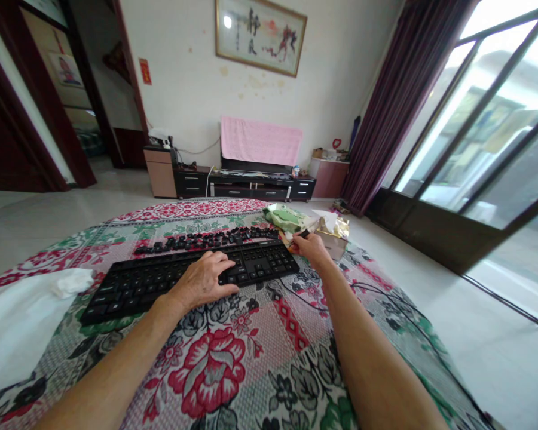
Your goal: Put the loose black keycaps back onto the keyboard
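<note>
Keyboard: the black keyboard point(161, 280) lies flat on the flowered tablecloth point(251, 358), straight ahead of the person, with its cable point(376, 289) trailing off to the right.
Left hand: the left hand point(204, 279) rests palm down on the middle keys, fingers loosely spread, gripping nothing.
Right hand: the right hand point(312, 246) is at the keyboard's far right corner, fingers drawn together. Whether they pinch anything cannot be told.
Loose keycaps: a row of loose keycaps point(197, 240) lies just beyond the far edge.
Handling: the keyboard is probably light, stiff plastic that slides easily on cloth. It is best held by its two short ends, since the keys give under pressure.
Nearby: a green packet point(289, 216) and a gold box point(336, 233) sit by the right hand, and a crumpled tissue point(72, 280) lies to the left.
</note>
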Action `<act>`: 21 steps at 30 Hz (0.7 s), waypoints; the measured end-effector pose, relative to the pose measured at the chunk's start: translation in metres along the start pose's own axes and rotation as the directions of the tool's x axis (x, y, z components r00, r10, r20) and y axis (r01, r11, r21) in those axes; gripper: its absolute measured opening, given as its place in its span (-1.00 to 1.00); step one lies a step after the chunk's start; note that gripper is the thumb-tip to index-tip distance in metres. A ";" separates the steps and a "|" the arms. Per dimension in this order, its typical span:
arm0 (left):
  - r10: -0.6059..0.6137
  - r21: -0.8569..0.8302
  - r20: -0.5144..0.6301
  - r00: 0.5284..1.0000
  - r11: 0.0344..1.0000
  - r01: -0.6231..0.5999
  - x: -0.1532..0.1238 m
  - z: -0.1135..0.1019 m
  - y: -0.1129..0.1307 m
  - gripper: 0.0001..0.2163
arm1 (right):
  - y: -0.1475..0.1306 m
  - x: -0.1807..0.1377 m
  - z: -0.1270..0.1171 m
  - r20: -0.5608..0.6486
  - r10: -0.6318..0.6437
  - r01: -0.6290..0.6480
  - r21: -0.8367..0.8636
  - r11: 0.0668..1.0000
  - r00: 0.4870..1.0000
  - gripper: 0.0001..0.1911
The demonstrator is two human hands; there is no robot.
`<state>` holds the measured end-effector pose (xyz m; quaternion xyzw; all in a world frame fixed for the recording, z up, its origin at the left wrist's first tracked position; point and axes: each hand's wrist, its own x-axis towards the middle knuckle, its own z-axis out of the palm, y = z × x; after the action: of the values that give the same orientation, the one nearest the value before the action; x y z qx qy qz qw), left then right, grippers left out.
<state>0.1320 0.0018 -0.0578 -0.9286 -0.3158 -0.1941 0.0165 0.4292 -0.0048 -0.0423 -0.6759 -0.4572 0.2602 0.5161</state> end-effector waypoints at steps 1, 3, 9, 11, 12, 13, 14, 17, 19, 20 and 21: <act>-0.001 -0.001 0.006 1.000 1.000 0.001 0.000 0.000 0.001 -0.52 | -0.002 -0.001 -0.001 0.003 0.008 -0.008 0.017 1.000 1.000 -0.87; -0.006 -0.003 0.016 1.000 1.000 0.006 0.001 -0.001 0.002 -0.55 | -0.005 -0.003 -0.004 0.036 0.014 -0.016 0.065 0.998 0.999 -0.90; -0.031 0.007 0.014 0.999 0.999 0.031 0.003 -0.003 0.006 -0.57 | -0.016 -0.009 -0.013 0.156 -0.057 0.040 0.108 0.993 0.986 -0.93; -0.036 0.005 0.014 0.999 0.999 0.036 0.003 -0.003 0.006 -0.57 | -0.019 -0.011 -0.015 0.170 -0.032 0.023 0.054 0.998 0.985 -0.93; -0.038 0.002 0.015 0.999 0.999 0.038 0.003 -0.004 0.007 -0.57 | -0.020 -0.012 -0.015 0.185 -0.016 0.013 0.019 1.000 0.983 -0.93; -0.038 -0.002 0.019 0.999 0.999 0.038 0.003 -0.004 0.007 -0.57 | -0.022 -0.013 -0.016 0.206 -0.001 0.004 -0.014 1.000 0.979 -0.94; -0.039 -0.007 0.023 0.999 0.999 0.039 0.003 -0.005 0.008 -0.58 | -0.023 -0.014 -0.016 0.231 0.009 0.000 -0.041 0.999 0.973 -0.94; -0.046 -0.019 0.030 0.998 0.999 0.047 0.002 -0.006 0.010 -0.58 | -0.024 -0.015 -0.015 0.290 0.020 0.008 -0.094 0.996 0.957 -0.94; -0.050 -0.020 0.037 0.998 0.999 0.051 0.002 -0.008 0.011 -0.58 | -0.025 -0.015 -0.014 0.299 0.033 0.005 -0.126 0.992 0.954 -0.93; -0.048 -0.021 0.043 0.998 0.999 0.049 0.002 -0.008 0.012 -0.58 | -0.025 -0.016 -0.014 0.299 0.044 -0.003 -0.139 0.990 0.953 -0.93; -0.044 -0.020 0.050 0.998 0.999 0.045 0.003 -0.009 0.012 -0.58 | -0.025 -0.016 -0.013 0.301 0.053 -0.009 -0.146 0.989 0.952 -0.92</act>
<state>0.1381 -0.0079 -0.0477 -0.9259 -0.3347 -0.1749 -0.0056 0.4245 -0.0236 -0.0167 -0.6702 -0.5380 0.3356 0.3857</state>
